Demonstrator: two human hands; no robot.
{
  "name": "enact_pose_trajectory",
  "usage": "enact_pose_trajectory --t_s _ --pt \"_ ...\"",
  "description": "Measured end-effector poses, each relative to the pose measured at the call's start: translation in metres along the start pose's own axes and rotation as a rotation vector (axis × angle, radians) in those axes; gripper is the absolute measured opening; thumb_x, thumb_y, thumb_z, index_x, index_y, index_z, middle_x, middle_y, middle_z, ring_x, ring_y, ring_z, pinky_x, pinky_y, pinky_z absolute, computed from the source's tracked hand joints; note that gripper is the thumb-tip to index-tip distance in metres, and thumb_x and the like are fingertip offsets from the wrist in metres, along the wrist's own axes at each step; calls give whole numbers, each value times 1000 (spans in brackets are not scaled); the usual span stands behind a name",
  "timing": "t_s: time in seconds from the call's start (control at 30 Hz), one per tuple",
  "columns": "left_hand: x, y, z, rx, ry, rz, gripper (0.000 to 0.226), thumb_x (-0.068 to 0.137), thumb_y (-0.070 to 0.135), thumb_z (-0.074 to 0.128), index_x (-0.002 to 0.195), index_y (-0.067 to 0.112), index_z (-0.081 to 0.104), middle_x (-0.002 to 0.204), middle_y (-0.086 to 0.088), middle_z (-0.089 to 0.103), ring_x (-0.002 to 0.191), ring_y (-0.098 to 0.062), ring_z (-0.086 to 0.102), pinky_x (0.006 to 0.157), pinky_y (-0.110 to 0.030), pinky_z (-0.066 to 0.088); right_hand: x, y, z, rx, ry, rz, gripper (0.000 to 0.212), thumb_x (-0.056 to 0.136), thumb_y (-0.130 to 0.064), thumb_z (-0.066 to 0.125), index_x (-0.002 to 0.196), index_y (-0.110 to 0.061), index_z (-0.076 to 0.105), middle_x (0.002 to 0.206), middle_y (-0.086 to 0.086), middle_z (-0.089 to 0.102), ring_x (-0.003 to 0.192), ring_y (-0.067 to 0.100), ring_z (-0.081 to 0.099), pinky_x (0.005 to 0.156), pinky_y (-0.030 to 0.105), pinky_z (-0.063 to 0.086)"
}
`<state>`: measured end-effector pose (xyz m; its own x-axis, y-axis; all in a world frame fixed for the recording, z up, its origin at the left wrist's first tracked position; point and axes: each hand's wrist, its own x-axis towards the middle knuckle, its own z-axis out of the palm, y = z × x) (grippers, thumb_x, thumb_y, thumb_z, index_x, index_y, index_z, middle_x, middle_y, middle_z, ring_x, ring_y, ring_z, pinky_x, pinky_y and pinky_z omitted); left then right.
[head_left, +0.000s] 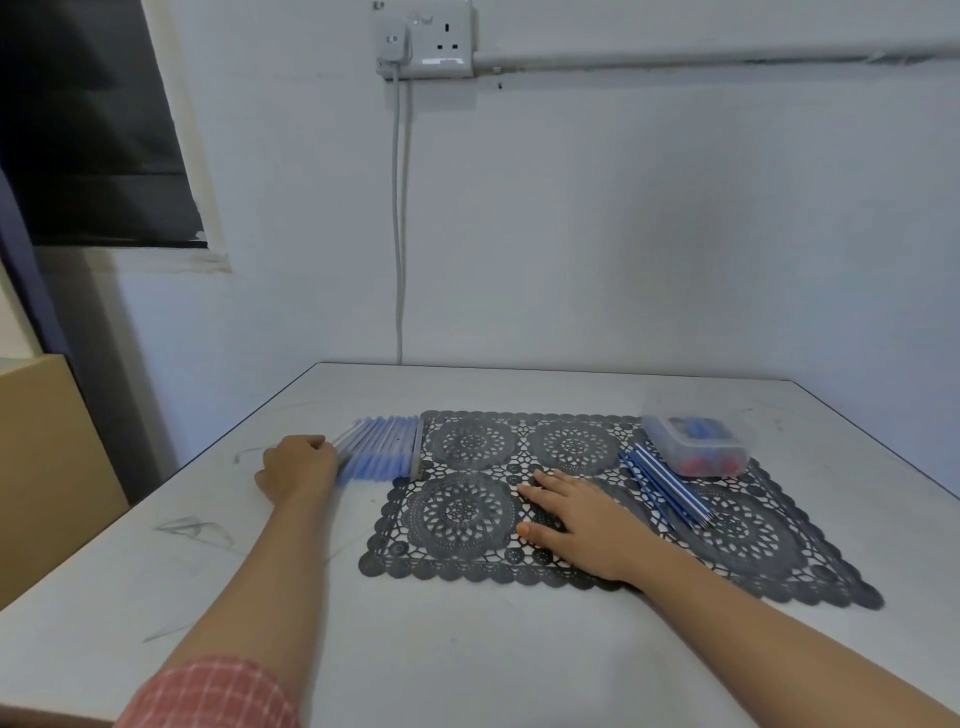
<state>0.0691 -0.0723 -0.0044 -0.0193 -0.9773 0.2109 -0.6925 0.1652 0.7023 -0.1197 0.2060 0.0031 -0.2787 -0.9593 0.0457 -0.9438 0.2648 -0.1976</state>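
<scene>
Covering most of the lower view, a white surface carries a black lace mat, and every place below is given from that mat.

Just off the mat's left edge, at its far corner, lies the row of pen barrels. They are clear tubes with blue inside, lying side by side and touching one another. The rightmost one sits against the mat's edge. The row looks blurred.

The right hand lies palm down on the middle of the mat, towards its near edge. Its fingers are straight and spread and hold nothing.

The left hand is off the mat to the left, on the bare surface, at the far-left end of the barrel row and touching it. So the barrels lie directly to this hand's right, between it and the mat. Its fingers are curled with the knuckles up. Whether they pinch the outermost barrel or only press against the row cannot be told, as the fingertips are hidden.

A clear plastic container stands on the mat's far-right corner, holding small red and blue pieces. Just beside it, towards the mat's centre, a bundle of thin blue refills lies slanted on the lace, well apart from the right hand.
</scene>
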Motion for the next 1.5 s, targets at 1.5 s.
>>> enact_pose_trajectory --t_s 1.5 --pt "-216 230 87 169 -723 631 34 75 33 63 98 8 61 104 -12 65 93 -25 63 73 -33 51 -30 98 -59 284 286 802 78 78 -20 64 146 -20 25 126 7 58 109 23 58 84 27 45"
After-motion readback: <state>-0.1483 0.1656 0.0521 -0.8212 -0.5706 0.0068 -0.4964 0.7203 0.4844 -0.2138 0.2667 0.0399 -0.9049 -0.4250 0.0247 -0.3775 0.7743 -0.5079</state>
